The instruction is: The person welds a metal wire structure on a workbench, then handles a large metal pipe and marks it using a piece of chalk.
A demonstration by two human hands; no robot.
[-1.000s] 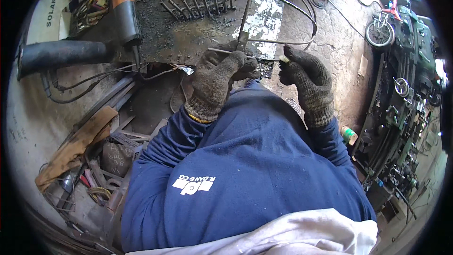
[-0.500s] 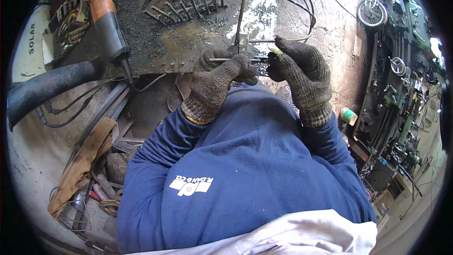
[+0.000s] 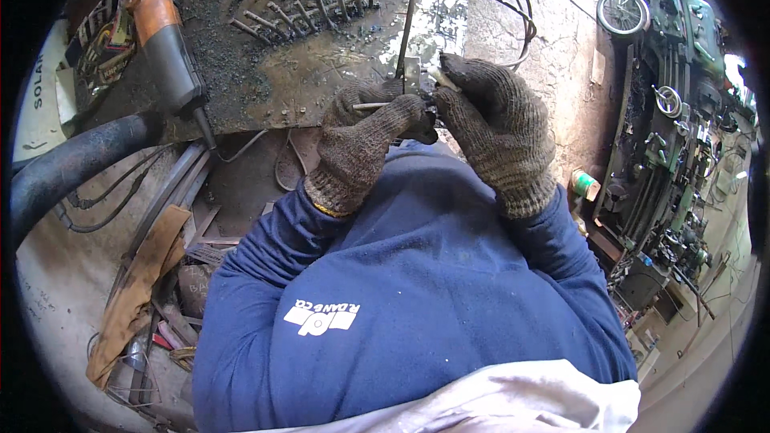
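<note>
Both hands wear grey knitted gloves and meet over the near edge of a dirty steel worktable (image 3: 321, 72). My left hand (image 3: 365, 140) is closed around a thin metal rod (image 3: 370, 105) that lies level, pointing left. My right hand (image 3: 493, 124) pinches a small metal piece (image 3: 439, 78) against a long upright steel bar (image 3: 407, 20) that runs away across the table. The fingertips of both hands touch at the joint, and what lies between them is hidden.
An orange and grey angle grinder (image 3: 160, 36) lies at the table's left. A row of short bent rods (image 3: 297, 8) sits at the back. A black hose (image 3: 72, 164), cables and scrap lie on the floor at left. A green can (image 3: 584, 184) and machine parts stand at right.
My hands have drawn closer together and now meet at the upright bar. The view has shifted, so the grinder and table sit lower and nearer.
</note>
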